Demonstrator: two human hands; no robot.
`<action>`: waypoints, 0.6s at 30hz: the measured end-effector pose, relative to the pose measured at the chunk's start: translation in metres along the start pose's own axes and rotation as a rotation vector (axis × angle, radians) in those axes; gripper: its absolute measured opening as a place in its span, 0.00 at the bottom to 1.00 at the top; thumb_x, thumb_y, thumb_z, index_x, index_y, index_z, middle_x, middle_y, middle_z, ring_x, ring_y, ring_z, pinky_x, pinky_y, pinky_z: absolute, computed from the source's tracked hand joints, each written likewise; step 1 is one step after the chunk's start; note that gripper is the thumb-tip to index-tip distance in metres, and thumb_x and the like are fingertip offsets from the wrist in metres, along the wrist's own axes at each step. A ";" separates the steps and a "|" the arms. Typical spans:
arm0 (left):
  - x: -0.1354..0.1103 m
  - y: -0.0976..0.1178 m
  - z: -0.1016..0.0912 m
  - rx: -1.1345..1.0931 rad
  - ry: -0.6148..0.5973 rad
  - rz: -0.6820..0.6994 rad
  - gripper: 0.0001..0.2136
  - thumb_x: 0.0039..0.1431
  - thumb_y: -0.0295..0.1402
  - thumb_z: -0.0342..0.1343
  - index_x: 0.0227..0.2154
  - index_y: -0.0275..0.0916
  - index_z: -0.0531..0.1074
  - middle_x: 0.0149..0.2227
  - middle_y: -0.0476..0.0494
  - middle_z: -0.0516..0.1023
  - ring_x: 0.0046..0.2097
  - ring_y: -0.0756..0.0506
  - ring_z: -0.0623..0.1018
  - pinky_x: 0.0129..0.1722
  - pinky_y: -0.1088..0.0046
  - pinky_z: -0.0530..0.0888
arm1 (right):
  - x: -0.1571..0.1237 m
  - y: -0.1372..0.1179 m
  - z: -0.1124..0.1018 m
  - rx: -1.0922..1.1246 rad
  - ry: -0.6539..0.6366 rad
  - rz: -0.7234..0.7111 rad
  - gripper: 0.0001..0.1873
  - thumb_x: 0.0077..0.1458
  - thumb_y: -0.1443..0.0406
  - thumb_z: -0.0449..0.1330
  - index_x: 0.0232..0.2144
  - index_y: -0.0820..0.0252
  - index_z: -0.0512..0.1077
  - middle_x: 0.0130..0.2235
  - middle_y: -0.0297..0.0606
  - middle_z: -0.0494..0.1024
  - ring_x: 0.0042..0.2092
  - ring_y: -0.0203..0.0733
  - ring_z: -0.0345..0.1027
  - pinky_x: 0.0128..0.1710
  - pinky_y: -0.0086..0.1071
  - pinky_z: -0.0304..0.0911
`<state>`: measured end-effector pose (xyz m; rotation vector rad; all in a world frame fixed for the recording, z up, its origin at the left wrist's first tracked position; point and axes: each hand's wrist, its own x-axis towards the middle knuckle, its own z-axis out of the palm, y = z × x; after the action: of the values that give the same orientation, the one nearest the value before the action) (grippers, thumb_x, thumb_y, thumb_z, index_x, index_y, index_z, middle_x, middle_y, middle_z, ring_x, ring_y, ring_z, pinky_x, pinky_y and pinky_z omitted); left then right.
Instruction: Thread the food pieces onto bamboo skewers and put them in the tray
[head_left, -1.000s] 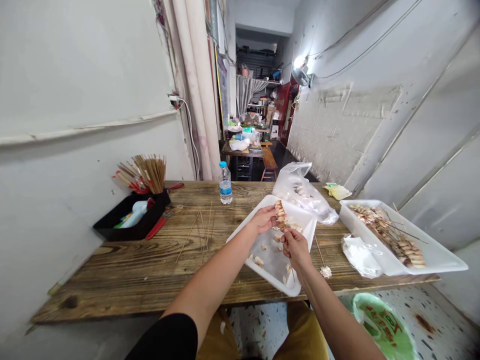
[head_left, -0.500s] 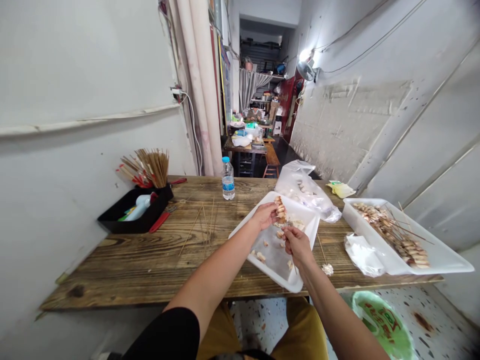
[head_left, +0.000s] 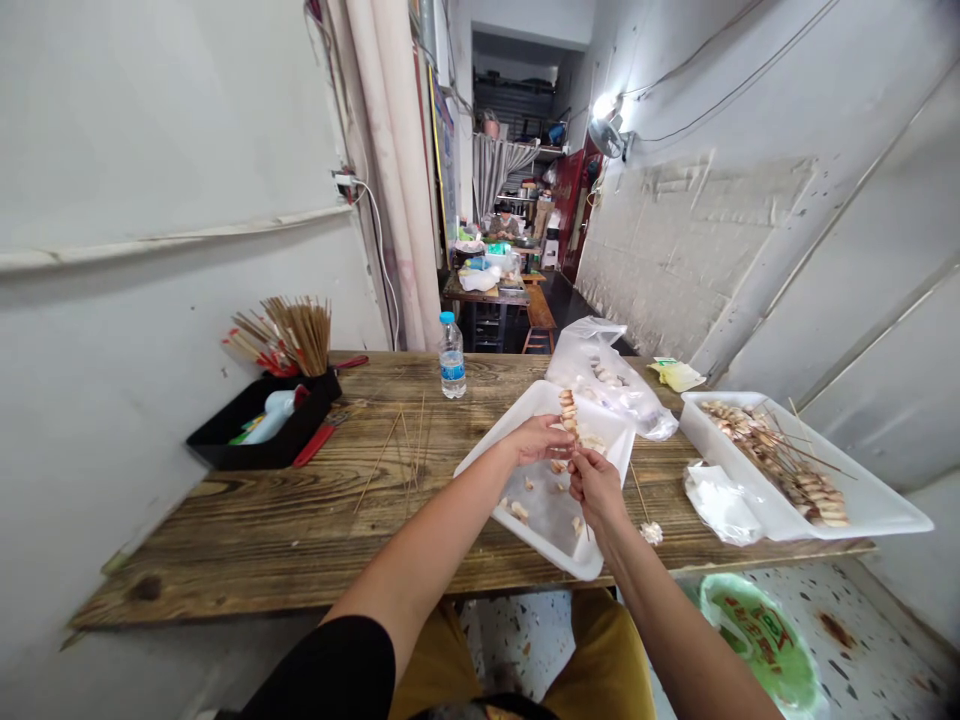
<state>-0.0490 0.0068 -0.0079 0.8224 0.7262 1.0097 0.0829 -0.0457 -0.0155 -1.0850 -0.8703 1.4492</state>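
Above the white tray [head_left: 480, 455] in front of me stands a nearly upright skewer [head_left: 568, 408] threaded with pale, brown-edged food pieces, perhaps mushroom. My left hand [head_left: 541, 441] closes its fingers around the lower pieces. Just below it, my right hand [head_left: 595, 484] pinches the bare stick, whose end sticks out beneath the fist. Several loose food pieces [head_left: 519, 511] are scattered on the tray's floor, with more partly hidden behind my hands.
A second white tray [head_left: 885, 515] holds finished-looking skewers at right, beside a white packet [head_left: 721, 505]. A plastic bag [head_left: 600, 375], water bottle [head_left: 451, 358], loose sticks [head_left: 382, 460] and black box [head_left: 247, 455] share the table. A green-lined bin [head_left: 761, 640] stands below.
My left hand has slid down to the lower pieces, leaving the upper ones exposed. The skewer has shifted slightly right; my right hand still pinches the stick. The view has moved slightly.
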 end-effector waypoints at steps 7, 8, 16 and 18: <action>-0.006 0.006 0.002 0.032 0.110 0.108 0.11 0.45 0.26 0.69 0.31 0.31 0.75 0.32 0.43 0.79 0.31 0.52 0.77 0.35 0.77 0.75 | -0.019 -0.009 0.003 0.041 -0.147 0.026 0.24 0.37 0.53 0.67 0.33 0.60 0.67 0.18 0.24 0.67 0.14 0.25 0.47 0.12 0.22 0.43; -0.007 0.009 0.002 0.013 0.127 0.127 0.11 0.46 0.27 0.69 0.32 0.32 0.75 0.33 0.43 0.80 0.31 0.53 0.78 0.35 0.78 0.75 | -0.023 -0.014 0.002 0.033 -0.181 0.029 0.23 0.37 0.53 0.66 0.34 0.61 0.68 0.18 0.24 0.67 0.14 0.25 0.47 0.12 0.22 0.42; -0.007 -0.004 0.010 0.398 0.136 0.018 0.15 0.46 0.35 0.68 0.35 0.31 0.76 0.29 0.42 0.80 0.28 0.50 0.77 0.31 0.75 0.71 | -0.037 -0.104 -0.080 -0.219 0.135 -0.302 0.23 0.42 0.53 0.64 0.37 0.64 0.73 0.20 0.25 0.66 0.16 0.25 0.47 0.13 0.24 0.41; -0.004 -0.007 0.011 0.489 0.211 0.056 0.11 0.47 0.32 0.66 0.33 0.31 0.76 0.27 0.44 0.79 0.27 0.50 0.76 0.29 0.75 0.70 | -0.036 -0.135 -0.124 -0.413 0.322 -0.447 0.22 0.44 0.55 0.62 0.39 0.64 0.75 0.22 0.29 0.68 0.17 0.27 0.50 0.14 0.24 0.44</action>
<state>-0.0384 -0.0021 -0.0079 1.1720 1.1632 0.9915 0.2436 -0.0654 0.0769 -1.2810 -1.1173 0.7161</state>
